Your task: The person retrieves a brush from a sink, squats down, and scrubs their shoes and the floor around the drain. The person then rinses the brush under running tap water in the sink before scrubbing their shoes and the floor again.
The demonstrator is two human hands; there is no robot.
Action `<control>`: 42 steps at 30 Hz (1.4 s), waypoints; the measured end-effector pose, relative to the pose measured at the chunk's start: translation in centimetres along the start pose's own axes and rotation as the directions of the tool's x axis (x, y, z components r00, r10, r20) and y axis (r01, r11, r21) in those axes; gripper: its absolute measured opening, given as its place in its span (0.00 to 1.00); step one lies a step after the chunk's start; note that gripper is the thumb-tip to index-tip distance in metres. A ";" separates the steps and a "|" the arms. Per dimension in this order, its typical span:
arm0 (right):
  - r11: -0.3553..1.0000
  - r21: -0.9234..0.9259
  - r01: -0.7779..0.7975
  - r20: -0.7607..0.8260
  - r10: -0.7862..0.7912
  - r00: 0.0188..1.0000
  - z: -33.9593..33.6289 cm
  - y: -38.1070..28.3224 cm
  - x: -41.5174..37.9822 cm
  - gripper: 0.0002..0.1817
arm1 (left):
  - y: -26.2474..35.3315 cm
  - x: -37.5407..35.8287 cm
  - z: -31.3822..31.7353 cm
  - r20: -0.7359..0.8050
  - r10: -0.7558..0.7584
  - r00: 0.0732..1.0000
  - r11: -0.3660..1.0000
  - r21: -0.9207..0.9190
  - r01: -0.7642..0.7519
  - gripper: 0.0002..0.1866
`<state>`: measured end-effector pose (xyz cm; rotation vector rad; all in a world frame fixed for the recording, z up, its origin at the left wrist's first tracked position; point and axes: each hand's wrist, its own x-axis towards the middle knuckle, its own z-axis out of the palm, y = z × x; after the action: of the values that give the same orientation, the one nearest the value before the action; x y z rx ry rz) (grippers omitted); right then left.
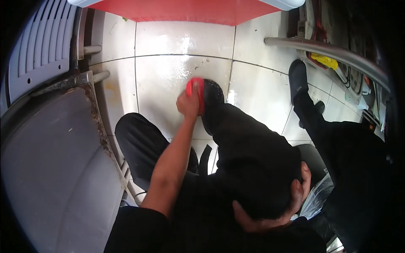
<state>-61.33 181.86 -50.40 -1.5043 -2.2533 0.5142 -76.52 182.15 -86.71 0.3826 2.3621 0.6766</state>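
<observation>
My left hand (189, 101) is closed around a red object (201, 99), whose exact kind is hard to make out. It is low over the pale floor tiles (162, 78), right beside my black shoe (214, 95). Wet, shiny patches show on the tiles in front of it. At the lower right, my right hand (274, 213) rests on my bent knee in black trousers, fingers spread around it and holding no object.
A red container (185, 12) with a pale rim stands ahead. On the left is a grey metal panel (55, 168) and a slatted panel (40, 46). A metal rail (329, 45) crosses the right, where another person's dark shoe (298, 80) and leg show.
</observation>
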 end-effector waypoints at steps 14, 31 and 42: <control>0.996 0.035 0.081 -0.058 -0.078 0.995 0.3 1.8 -1.5 0.62 | 5.0 6.8 1.3 0.032 0.059 0.998 0.998 0.016 -0.060 0.38; 0.998 0.060 -0.013 -0.095 0.019 0.995 0.5 2.1 -0.2 0.61 | 7.6 7.4 -2.4 0.728 0.281 0.626 0.600 0.376 -0.706 0.30; 0.997 0.028 -0.075 -0.089 0.077 0.993 0.0 1.7 -0.4 0.61 | 11.6 7.4 0.3 0.922 0.139 0.362 0.357 0.294 -0.886 0.26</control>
<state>-59.87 182.10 -51.29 -1.5739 -2.1210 0.4849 -80.73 195.02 -84.17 1.6797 1.3596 -0.3809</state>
